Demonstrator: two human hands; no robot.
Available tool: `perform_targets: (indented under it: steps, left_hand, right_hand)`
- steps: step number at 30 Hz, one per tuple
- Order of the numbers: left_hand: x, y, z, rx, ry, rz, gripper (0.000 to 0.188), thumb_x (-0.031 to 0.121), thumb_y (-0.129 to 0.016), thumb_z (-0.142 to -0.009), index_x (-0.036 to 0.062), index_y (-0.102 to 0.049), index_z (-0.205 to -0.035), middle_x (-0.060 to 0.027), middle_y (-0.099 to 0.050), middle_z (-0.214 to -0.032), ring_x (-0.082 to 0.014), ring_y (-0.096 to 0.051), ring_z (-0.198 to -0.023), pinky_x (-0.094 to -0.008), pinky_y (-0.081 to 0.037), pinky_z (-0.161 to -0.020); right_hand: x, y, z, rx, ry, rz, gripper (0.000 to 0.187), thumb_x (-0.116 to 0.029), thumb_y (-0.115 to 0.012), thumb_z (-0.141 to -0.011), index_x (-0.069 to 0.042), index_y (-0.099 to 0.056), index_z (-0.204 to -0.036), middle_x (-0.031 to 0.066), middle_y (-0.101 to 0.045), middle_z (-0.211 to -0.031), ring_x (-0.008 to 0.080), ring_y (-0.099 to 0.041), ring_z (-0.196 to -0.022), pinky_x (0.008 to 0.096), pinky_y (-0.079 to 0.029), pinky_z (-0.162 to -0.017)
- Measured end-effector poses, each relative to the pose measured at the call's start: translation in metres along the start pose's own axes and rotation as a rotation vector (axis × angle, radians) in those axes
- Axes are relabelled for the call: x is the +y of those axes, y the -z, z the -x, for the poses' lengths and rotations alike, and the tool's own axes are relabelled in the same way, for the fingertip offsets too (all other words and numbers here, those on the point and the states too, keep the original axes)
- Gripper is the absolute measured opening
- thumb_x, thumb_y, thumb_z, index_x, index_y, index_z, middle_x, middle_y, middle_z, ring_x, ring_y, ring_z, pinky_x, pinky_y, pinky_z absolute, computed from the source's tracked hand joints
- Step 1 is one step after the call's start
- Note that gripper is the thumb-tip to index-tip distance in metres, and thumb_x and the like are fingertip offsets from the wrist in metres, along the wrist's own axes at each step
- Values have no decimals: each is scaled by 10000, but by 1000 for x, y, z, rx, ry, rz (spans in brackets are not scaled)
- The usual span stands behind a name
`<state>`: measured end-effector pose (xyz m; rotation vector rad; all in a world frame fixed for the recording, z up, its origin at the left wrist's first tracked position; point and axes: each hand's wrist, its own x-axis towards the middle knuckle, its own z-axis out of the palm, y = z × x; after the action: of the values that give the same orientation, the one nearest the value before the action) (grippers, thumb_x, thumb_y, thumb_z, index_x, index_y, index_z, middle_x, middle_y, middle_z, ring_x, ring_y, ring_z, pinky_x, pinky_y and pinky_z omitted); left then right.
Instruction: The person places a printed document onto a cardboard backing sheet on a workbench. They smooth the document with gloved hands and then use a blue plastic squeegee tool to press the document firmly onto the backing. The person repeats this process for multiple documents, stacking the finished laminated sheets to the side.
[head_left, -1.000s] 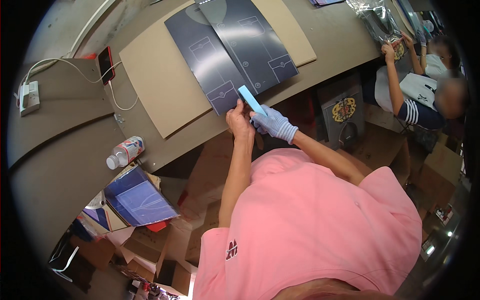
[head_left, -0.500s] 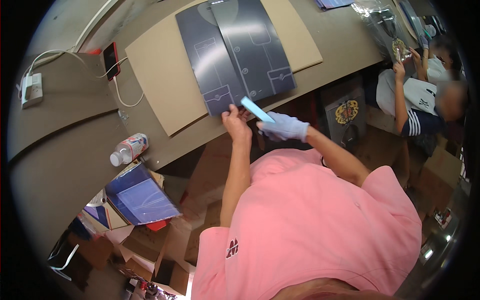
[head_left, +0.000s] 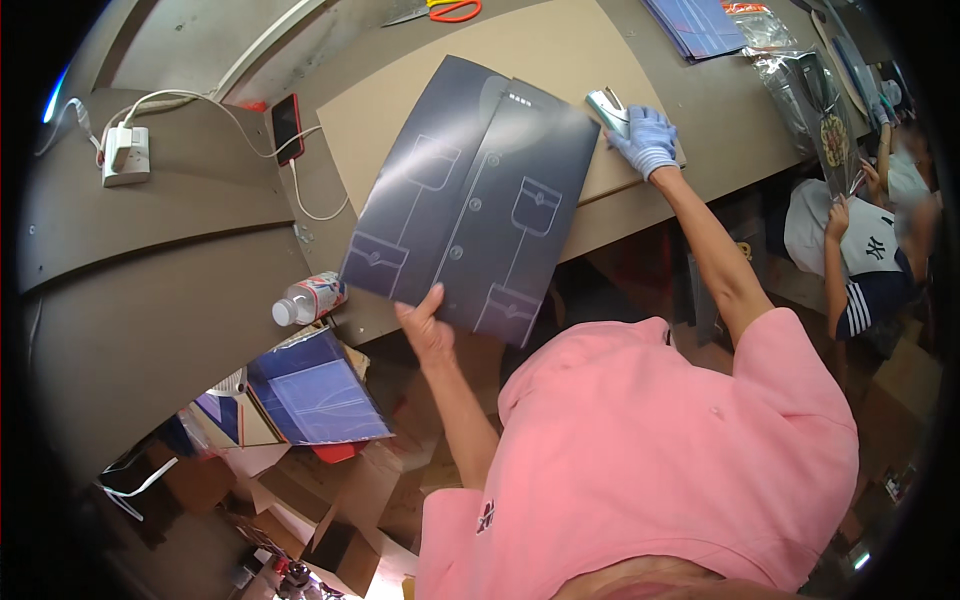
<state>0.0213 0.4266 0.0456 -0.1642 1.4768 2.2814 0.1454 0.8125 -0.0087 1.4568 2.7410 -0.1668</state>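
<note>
A dark navy cardboard folder (head_left: 465,200), printed with pockets and buttons, is tilted over the table's front edge. My left hand (head_left: 428,330) pinches its lower edge, thumb on the printed face and the other fingers mostly hidden beneath. Off to the right, my right hand (head_left: 646,142) wears a pale blue glove. Its fingers close round the rear of a light blue stapler (head_left: 607,110), low over the brown cardboard sheet (head_left: 560,45). The folder covers much of that sheet.
A plastic bottle (head_left: 309,299) lies at the left table edge, near a charging phone (head_left: 287,128) and a power socket (head_left: 126,157). Orange-handled scissors (head_left: 455,10) lie at the back. Blue printed sheets (head_left: 697,25) sit far right. A co-worker (head_left: 850,235) handles a bagged item.
The folder has come toward me and turned, its lower edge now past the table edge in my left hand. My right hand has carried the stapler away to the far right.
</note>
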Motion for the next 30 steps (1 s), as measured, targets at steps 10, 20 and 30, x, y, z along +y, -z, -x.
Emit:
perform_targets:
  steps: [10,20,30]
  left_hand:
    - [101,41,-37,-4,-328,-500,554,39,-673,-781,9,-445,-1285,-115,-568,-1200,-222,-591,-1005,-344,-467,-927]
    - [-32,-4,33,252,445,-385,566,376,-648,-868,-9,-445,-1230,-152,-579,-1057,-203,-653,-711,-265,-511,-461]
    - [-102,8,-14,361,461,-59,277,178,-656,-870,30,-428,-922,-103,-584,-819,-202,-620,-619,-310,-497,-464]
  right_hand:
    - [-54,77,16,-634,141,-1126,596,-457,-693,-796,-24,-536,-1173,80,-628,-947,163,-607,-867,296,-502,-767]
    - [-84,-62,111,-235,-815,-1938,381,-251,-655,-861,-18,-510,-1126,128,-605,-998,228,-623,-843,394,-541,-725]
    - [-82,-10,133,-184,439,-915,246,-265,-514,-948,-67,-651,-997,98,-683,-833,234,-673,-706,339,-523,-622]
